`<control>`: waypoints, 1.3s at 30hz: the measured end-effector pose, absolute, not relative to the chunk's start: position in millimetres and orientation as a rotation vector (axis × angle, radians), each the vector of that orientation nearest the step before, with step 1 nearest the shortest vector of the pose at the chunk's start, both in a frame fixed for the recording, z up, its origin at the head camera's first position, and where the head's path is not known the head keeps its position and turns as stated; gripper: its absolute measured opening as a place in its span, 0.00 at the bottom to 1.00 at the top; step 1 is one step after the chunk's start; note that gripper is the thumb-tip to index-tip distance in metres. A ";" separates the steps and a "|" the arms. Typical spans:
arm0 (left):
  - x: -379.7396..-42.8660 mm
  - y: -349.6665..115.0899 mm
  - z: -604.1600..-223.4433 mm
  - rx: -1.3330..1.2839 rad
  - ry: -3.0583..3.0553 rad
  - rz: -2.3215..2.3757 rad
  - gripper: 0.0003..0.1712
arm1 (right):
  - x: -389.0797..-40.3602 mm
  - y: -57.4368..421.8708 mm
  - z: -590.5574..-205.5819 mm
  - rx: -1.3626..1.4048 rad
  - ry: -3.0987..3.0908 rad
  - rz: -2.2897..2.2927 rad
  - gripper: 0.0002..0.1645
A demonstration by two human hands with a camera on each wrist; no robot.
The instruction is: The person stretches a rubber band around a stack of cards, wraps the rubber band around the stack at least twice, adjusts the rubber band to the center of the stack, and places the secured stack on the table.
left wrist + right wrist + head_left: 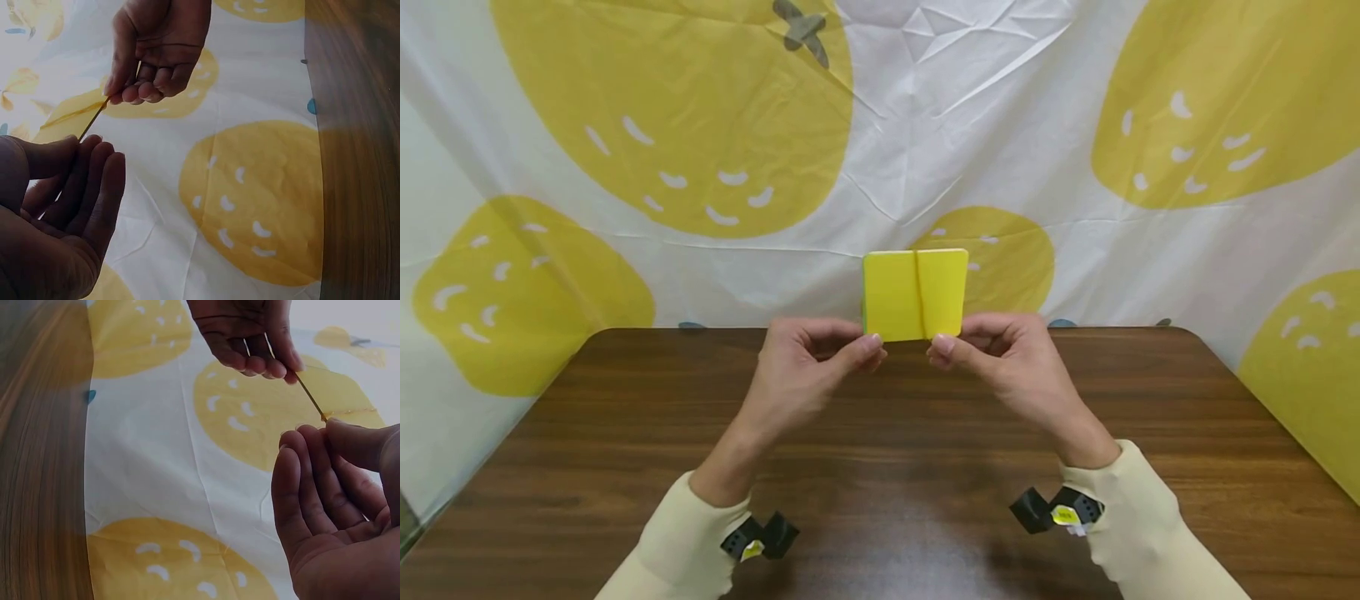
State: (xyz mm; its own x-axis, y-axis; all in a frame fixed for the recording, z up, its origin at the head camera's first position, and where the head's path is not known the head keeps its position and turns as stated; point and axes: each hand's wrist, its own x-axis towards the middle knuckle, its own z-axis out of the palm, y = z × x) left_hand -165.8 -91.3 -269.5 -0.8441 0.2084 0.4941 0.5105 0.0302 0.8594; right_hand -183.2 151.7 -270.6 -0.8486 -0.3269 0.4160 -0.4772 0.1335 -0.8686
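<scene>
A thin, bright yellow card-like square with rounded corners is held upright above the table; a greenish edge shows at its left side. Down its face, right of the middle, runs a narrow yellow-brown band, seemingly a rubber band. My left hand pinches the lower left corner, thumb in front and fingers behind. At the lower right corner my right hand pinches it the same way, the thumb close to the band. Both wrist views show the square nearly edge-on between the hands; its back is hidden in the head view.
Below the hands spreads a dark brown wooden table with rounded far corners. Behind it hangs a white cloth printed with large yellow fruit shapes. Each cream sleeve carries a small black wrist camera.
</scene>
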 end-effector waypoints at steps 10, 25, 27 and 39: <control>-165.1 -88.6 -270.0 -0.684 -2.071 -1.921 0.05 | -182.5 147.5 -271.6 0.799 -2.277 1.829 0.07; -163.1 -81.5 -273.1 -0.693 -2.064 -1.939 0.05 | -178.6 142.4 -273.2 0.810 -2.302 1.857 0.09; -163.2 -81.5 -273.2 -0.691 -2.069 -1.934 0.05 | -178.2 142.8 -272.9 0.804 -2.309 1.850 0.09; -162.9 -81.1 -274.1 -0.700 -2.097 -1.893 0.05 | -178.1 144.0 -272.1 0.806 -2.314 1.790 0.12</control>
